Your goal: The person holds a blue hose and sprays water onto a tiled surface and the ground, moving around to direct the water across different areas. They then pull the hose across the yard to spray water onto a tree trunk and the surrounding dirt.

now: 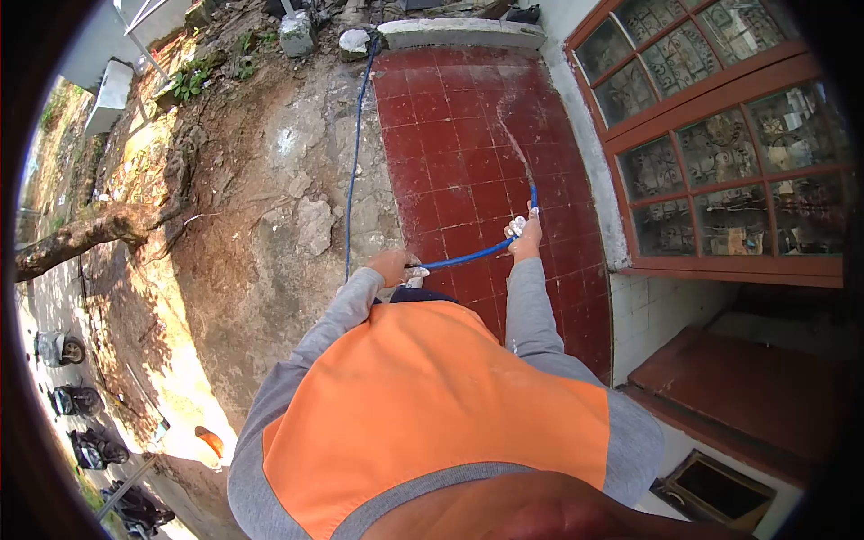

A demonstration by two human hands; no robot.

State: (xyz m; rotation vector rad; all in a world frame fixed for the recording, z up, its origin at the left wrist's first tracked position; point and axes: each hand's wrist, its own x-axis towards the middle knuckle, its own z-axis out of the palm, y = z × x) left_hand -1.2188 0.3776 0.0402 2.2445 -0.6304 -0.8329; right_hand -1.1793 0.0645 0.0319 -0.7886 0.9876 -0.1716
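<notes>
Orange vest (423, 405); blue hose (468, 258) inside curled fingers: left hand (389, 266), right hand (525, 236).

Both grey-sleeved arms stretched forward, left hand (391, 265) fisted close in, right hand (525, 236) clenched farther out

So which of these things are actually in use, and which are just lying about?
In use:
blue hose, gripped by the left hand and right hand
red tiled floor beneath the hose end

Lying about:
concrete blocks
tree trunk
parked motorbikes
red-framed window
</notes>
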